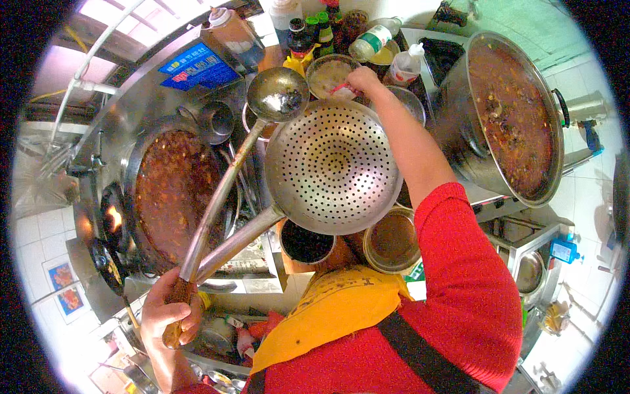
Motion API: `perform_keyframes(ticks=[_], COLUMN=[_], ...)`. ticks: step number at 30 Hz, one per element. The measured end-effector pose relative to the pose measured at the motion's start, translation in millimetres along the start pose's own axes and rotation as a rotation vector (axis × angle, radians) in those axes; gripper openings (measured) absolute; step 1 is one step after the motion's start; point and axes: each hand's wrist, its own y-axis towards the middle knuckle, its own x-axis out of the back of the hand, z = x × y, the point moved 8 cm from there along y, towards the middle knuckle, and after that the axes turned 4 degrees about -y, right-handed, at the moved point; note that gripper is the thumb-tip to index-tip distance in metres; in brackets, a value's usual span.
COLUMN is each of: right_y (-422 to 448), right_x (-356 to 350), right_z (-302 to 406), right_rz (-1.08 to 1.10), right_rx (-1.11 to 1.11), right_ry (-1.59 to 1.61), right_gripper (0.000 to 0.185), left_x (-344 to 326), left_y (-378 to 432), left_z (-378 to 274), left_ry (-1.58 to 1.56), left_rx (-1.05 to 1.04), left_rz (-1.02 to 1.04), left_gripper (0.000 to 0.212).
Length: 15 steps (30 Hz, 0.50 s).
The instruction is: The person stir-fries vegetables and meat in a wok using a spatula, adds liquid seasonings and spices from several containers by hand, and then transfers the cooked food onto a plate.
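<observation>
My left hand (165, 308) grips the handles of a steel ladle (278, 94) and a perforated metal strainer (334, 197) together. The ladle's bowl lies partly over the strainer's far left rim. The strainer's wide pan hangs above several containers and hides parts of them. Beyond it, my right hand (363, 80) holds a small red-handled utensil (338, 88), likely a spoon, at a bowl of pale granular contents (327, 71). Whether the utensil's tip is sunk in the contents cannot be made out.
At left a wok (177, 197) of reddish-brown food sits beside a visible flame (114, 216). To the right stands a large steel stockpot (512, 123) of red-brown stew. Sauce bottles (322, 33) crowd the back. A dark-filled container (307, 241) and a brown-filled one (393, 240) stand near my body.
</observation>
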Motion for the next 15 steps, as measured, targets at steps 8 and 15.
perform_keyframes(ticks=[8,15], right_y=[-9.6,-105.2], right_x=[1.8,105.7], right_z=[-33.3,30.1], right_rz=[-0.015,-0.165], right_rx=[-0.210,-0.208], right_ry=[0.629,1.110], right_gripper=[0.016,0.019], left_x=[-3.5,-9.1], left_y=[5.1,8.6], left_z=[-5.4,-10.6], left_ry=[0.071,0.094], left_rx=[0.052,0.027], left_rz=[0.012,-0.039], left_gripper=[0.044,0.050])
